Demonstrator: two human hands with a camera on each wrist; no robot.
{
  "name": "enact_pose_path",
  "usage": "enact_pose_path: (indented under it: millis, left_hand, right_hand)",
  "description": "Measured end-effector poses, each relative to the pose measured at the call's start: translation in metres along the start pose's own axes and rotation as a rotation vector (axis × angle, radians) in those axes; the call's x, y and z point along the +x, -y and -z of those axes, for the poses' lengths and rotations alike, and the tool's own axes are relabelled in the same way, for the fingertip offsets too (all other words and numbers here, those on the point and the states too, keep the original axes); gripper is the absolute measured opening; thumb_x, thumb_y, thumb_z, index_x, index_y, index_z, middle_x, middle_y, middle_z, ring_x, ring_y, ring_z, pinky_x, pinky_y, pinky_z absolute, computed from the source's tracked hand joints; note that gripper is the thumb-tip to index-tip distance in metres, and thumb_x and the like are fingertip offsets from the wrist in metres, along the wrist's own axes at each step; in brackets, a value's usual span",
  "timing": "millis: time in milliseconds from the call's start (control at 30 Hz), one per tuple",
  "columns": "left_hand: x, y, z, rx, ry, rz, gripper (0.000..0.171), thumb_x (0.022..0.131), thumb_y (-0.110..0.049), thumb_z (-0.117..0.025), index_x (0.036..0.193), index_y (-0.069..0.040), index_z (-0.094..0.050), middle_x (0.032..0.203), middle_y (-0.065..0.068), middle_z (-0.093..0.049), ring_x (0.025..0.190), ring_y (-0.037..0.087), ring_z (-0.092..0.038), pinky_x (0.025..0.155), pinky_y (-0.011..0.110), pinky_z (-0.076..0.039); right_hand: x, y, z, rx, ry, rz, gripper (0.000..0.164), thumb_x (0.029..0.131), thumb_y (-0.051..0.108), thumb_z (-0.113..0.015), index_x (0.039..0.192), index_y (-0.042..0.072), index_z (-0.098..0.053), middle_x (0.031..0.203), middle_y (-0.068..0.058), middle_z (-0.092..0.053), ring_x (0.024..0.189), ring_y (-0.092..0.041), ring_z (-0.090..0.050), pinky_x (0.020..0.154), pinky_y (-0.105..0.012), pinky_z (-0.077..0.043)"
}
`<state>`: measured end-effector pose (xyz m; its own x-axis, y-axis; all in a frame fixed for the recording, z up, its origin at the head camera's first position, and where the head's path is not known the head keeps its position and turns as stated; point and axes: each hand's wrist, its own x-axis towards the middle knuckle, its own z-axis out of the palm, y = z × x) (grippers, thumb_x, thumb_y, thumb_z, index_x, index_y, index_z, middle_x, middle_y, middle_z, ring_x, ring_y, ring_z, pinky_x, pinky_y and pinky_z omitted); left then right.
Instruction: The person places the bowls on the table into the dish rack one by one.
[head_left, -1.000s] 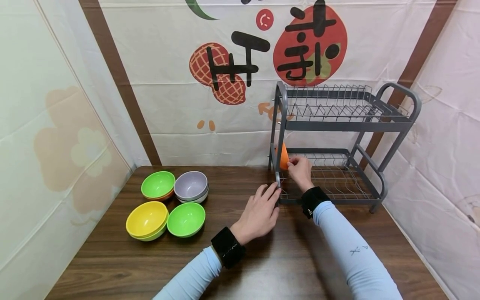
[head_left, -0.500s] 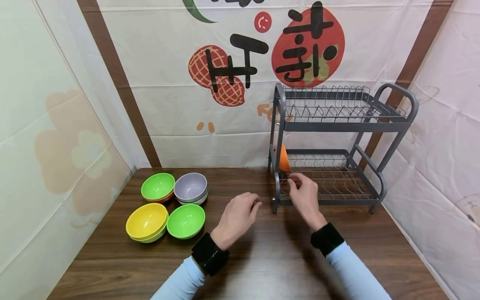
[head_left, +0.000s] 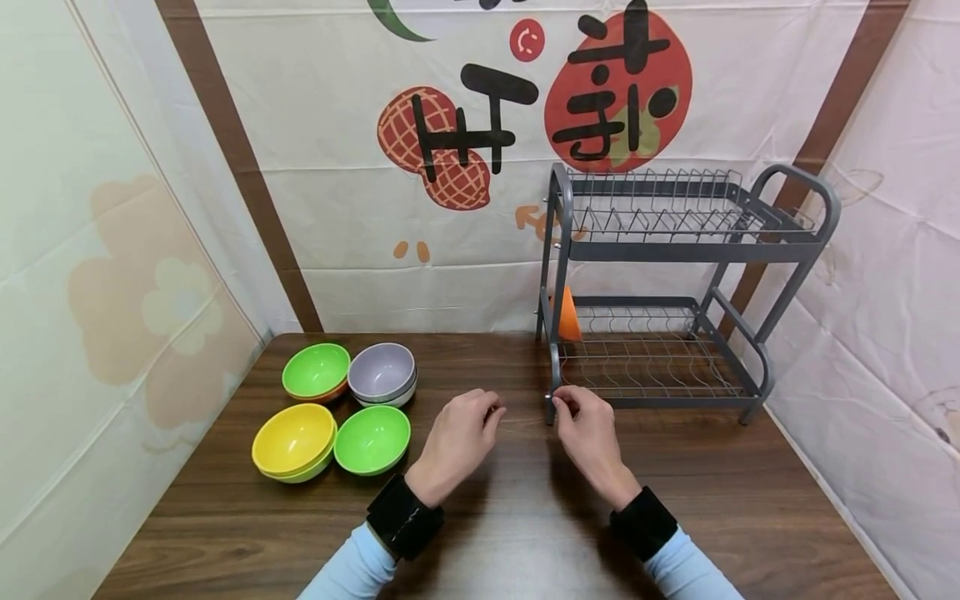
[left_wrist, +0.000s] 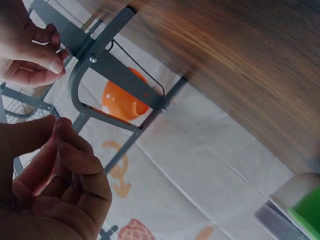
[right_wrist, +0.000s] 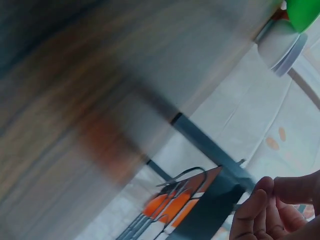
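Standing racked (lower tier (head_left: 675, 403)) is an orange bowl (head_left: 570, 320).

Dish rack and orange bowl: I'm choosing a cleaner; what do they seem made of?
Dish rack: probably grey-coated metal, satin-looking, from its thin wires and bolted frame. Orange bowl: likely smooth, glossy plastic, from its small bright highlights, though ceramic is possible.

I observe a wood-grain table (head_left: 517, 533), a printed cloth backdrop (head_left: 337, 208) behind it, a flower-printed cloth wall (head_left: 45, 333) to its left.
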<state>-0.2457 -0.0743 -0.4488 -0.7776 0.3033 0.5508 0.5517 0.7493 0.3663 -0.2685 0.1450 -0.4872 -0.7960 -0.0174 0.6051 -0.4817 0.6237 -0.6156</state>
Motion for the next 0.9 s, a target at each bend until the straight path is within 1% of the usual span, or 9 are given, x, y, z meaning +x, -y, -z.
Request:
enact_pose_path:
  millis: [133, 267, 333, 400, 467, 567, 700, 800, 900]
  left_hand:
    - [-0.009, 0.006, 0.01, 0.054, -0.022, 0.025, 0.004, 0.096, -0.015, -0.079, 0.094, -0.012, -0.077, 0.084, -0.004, -0.065, 0.07, 0.01, -0.062, 0.062, 0.03, -0.052]
    - [-0.021, 0.015, 0.023, 0.162, -0.069, 0.011, 0.012, 0.092, -0.017, -0.083, 0.099, -0.008, -0.078, 0.09, 0.003, -0.068, 0.079, 0.022, -0.068, 0.068, 0.039, -0.057]
    - [-0.028, 0.021, 0.03, 0.21, -0.087, 0.011, 0.017, 0.09, -0.016, -0.085, 0.101, -0.005, -0.078, 0.092, 0.007, -0.069, 0.084, 0.028, -0.068, 0.072, 0.044, -0.057]
    - [-0.035, 0.028, 0.037, 0.257, -0.098, 0.029, 0.021, 0.088, -0.016, -0.086, 0.103, -0.003, -0.078, 0.094, 0.009, -0.068, 0.087, 0.032, -0.067, 0.075, 0.047, -0.056]
    - [-0.041, 0.035, 0.043, 0.299, -0.099, 0.063, 0.024, 0.088, -0.016, -0.087, 0.105, -0.002, -0.078, 0.096, 0.011, -0.068, 0.09, 0.034, -0.066, 0.077, 0.049, -0.054]
    - [-0.052, 0.044, 0.052, 0.35, -0.08, 0.135, 0.028, 0.087, -0.017, -0.087, 0.109, -0.002, -0.078, 0.1, 0.013, -0.068, 0.096, 0.036, -0.065, 0.08, 0.052, -0.052]
    - [-0.069, 0.053, 0.06, 0.398, -0.013, 0.218, 0.033, 0.086, -0.019, -0.089, 0.112, -0.002, -0.077, 0.107, 0.014, -0.069, 0.103, 0.037, -0.066, 0.083, 0.056, -0.051]
    - [-0.084, 0.058, 0.065, 0.42, 0.03, 0.259, 0.035, 0.083, -0.021, -0.091, 0.11, -0.003, -0.078, 0.108, 0.015, -0.07, 0.104, 0.037, -0.066, 0.081, 0.056, -0.051]
    - [-0.095, 0.062, 0.07, 0.429, 0.037, 0.28, 0.035, 0.081, -0.021, -0.092, 0.108, -0.003, -0.078, 0.105, 0.014, -0.07, 0.102, 0.036, -0.067, 0.077, 0.054, -0.049]
  right_hand:
    - [0.001, 0.016, -0.008, 0.02, 0.002, 0.074, 0.007, 0.096, -0.001, -0.075, 0.101, 0.004, -0.076, 0.086, 0.0, -0.069, 0.069, -0.009, -0.06, 0.06, -0.028, -0.051]
    - [0.001, 0.037, -0.019, 0.039, 0.023, 0.159, 0.011, 0.094, -0.001, -0.077, 0.102, 0.006, -0.075, 0.088, 0.0, -0.069, 0.07, -0.008, -0.061, 0.06, -0.026, -0.052]
    - [0.0, 0.047, -0.026, 0.046, 0.044, 0.195, 0.013, 0.093, -0.001, -0.078, 0.103, 0.006, -0.075, 0.089, 0.0, -0.069, 0.072, -0.007, -0.061, 0.061, -0.025, -0.052]
    - [-0.001, 0.057, -0.032, 0.052, 0.07, 0.225, 0.013, 0.093, 0.0, -0.078, 0.104, 0.007, -0.075, 0.092, 0.0, -0.069, 0.073, -0.007, -0.062, 0.062, -0.024, -0.053]
    - [-0.003, 0.066, -0.04, 0.059, 0.093, 0.254, 0.013, 0.094, 0.001, -0.078, 0.105, 0.006, -0.075, 0.095, 0.0, -0.069, 0.075, -0.007, -0.063, 0.063, -0.024, -0.053]
    - [-0.007, 0.076, -0.049, 0.061, 0.13, 0.29, 0.011, 0.096, 0.004, -0.076, 0.107, 0.006, -0.075, 0.098, -0.001, -0.069, 0.078, -0.007, -0.064, 0.066, -0.023, -0.054]
    - [-0.017, 0.084, -0.058, 0.06, 0.181, 0.31, 0.012, 0.098, 0.007, -0.075, 0.109, 0.008, -0.075, 0.099, 0.001, -0.068, 0.081, -0.006, -0.064, 0.068, -0.022, -0.054]
    - [-0.022, 0.089, -0.063, 0.058, 0.197, 0.334, 0.014, 0.096, 0.006, -0.077, 0.109, 0.01, -0.075, 0.099, 0.001, -0.068, 0.082, -0.006, -0.064, 0.069, -0.021, -0.053]
    - [-0.024, 0.094, -0.07, 0.055, 0.203, 0.381, 0.014, 0.095, 0.005, -0.077, 0.108, 0.01, -0.075, 0.098, 0.001, -0.068, 0.082, -0.008, -0.063, 0.07, -0.023, -0.053]
